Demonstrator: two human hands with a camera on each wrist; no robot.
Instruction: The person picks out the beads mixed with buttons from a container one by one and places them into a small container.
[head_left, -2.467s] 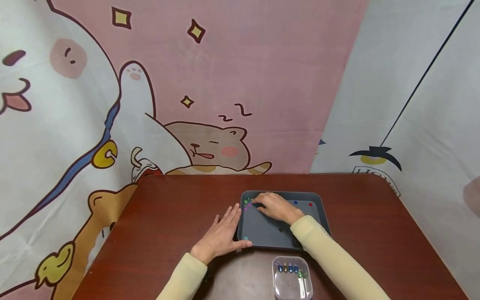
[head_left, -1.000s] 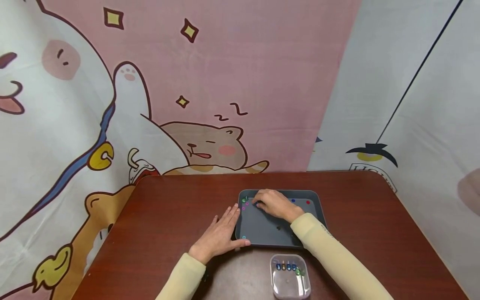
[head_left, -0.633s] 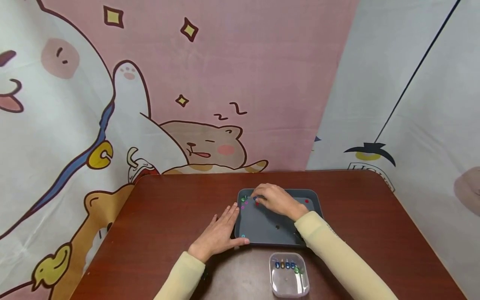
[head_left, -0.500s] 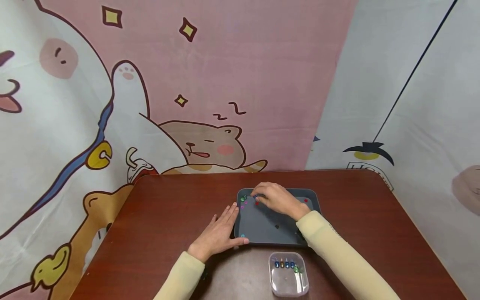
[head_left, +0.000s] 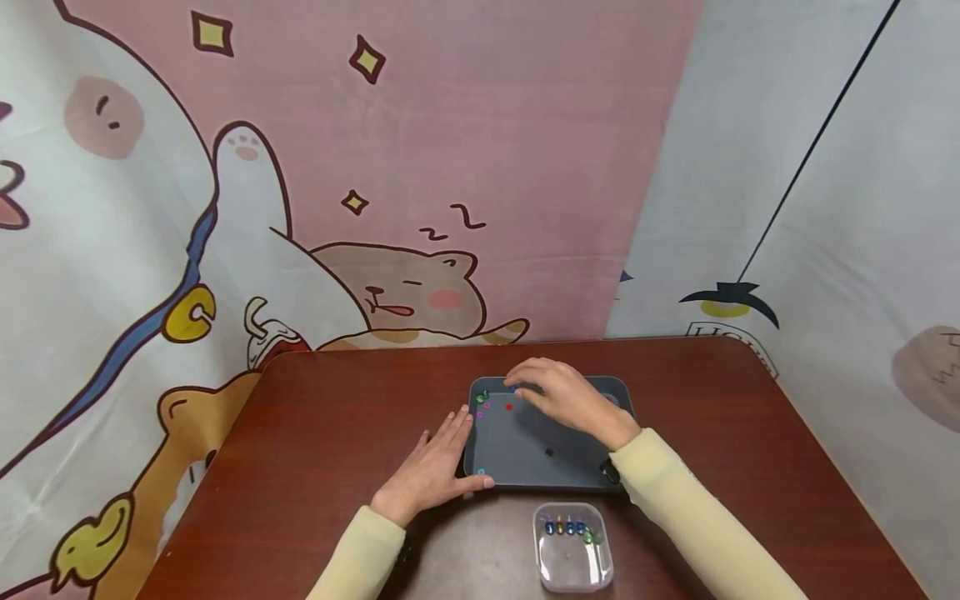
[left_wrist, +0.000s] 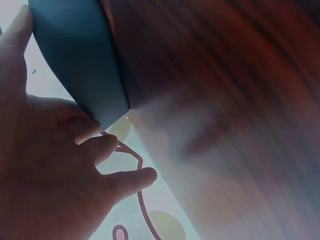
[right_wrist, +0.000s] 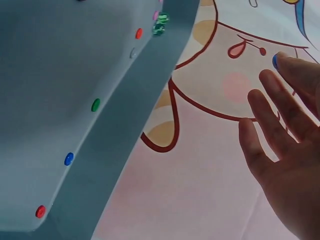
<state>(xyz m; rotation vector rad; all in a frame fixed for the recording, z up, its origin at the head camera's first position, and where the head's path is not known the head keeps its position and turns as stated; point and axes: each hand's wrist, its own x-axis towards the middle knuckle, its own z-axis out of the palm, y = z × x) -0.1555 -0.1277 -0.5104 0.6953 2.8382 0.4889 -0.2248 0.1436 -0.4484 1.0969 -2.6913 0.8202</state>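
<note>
Looks smooth and matt on the tray (head_left: 517,454), like clear glossy plastic on the box (head_left: 558,568), like shiny glass on the beads (head_left: 550,527). Shows wood grain under a soft sheen on the tabletop (head_left: 337,433), creased cloth on the backdrop (head_left: 525,167), matt cloth on the sleeves (head_left: 697,508).

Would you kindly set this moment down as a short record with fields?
Left hand: against the left edge of the tray
Right hand: pinching a blue piece above the tray
Tray: gray, on a brown table, small colored pieces inside
Box: clear plastic, nearer the person than the tray; blue, amber and green beads inside
Backdrop: cartoon cloth
</note>
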